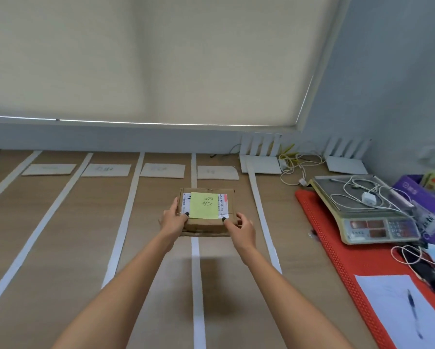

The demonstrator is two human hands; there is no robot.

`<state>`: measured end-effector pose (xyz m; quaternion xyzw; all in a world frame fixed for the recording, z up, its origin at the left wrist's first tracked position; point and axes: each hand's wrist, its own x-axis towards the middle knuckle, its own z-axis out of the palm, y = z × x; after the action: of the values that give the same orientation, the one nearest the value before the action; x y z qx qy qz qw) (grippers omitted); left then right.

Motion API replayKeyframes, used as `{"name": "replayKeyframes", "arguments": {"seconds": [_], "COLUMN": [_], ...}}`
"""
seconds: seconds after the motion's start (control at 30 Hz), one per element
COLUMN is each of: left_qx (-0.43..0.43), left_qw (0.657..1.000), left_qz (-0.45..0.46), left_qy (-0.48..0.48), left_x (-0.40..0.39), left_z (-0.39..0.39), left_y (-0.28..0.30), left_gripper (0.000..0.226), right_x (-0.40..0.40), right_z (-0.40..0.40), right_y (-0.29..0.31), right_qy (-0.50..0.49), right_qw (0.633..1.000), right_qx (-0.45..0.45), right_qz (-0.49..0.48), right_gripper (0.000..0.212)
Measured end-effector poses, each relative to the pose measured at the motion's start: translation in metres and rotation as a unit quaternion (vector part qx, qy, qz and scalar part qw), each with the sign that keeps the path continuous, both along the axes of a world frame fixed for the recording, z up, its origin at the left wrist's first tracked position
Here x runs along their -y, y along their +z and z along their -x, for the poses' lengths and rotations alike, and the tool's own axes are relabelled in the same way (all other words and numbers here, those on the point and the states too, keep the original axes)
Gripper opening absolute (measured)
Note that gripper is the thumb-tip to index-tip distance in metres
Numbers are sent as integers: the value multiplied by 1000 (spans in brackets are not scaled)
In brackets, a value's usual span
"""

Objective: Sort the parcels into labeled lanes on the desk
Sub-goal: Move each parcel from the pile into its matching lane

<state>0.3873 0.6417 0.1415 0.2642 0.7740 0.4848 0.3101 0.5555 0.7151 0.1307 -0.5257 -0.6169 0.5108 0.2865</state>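
Parcel: we are holding a cardboard parcel [207,212] above the desk [60,235], over the white strip [195,273] dividing the two rightmost lanes.
Left hand: our left hand [172,219] is gripping its left edge, thumb on top.
Right hand: our right hand [241,229] is gripping the near right corner, fingers curled.
Note: a yellow-green sticky note [204,205] is covering its shipping label.
Lane labels: four paper cards [217,172] are lying at the far ends.
Right side: a scale [362,210] is sitting on a red mat [337,260].
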Motion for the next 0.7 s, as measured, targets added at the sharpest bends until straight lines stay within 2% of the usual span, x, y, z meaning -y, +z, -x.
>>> {"name": "replayKeyframes", "arguments": {"seconds": [0.13, 0.3, 0.5, 0.7], "left_qx": [34, 24, 17, 11], "left_qw": [999, 998, 996, 996], "left_qz": [12, 6, -4, 28], "left_qy": [-7, 54, 82, 89], "left_x": [-34, -77, -148, -205], "left_z": [-25, -28, 1, 45], "left_y": [-22, -48, -73, -111], "left_gripper": [69, 50, 54, 53], "right_x": [-41, -87, -156, -215], "right_z": [-16, -8, 34, 86], "right_y": [-24, -46, -77, -117], "right_qy": [14, 26, 7, -12], "right_qw": [1000, 999, 999, 997], "right_qx": [14, 23, 51, 69], "right_qz": [20, 33, 15, 19], "right_gripper": [50, 45, 45, 44]}}
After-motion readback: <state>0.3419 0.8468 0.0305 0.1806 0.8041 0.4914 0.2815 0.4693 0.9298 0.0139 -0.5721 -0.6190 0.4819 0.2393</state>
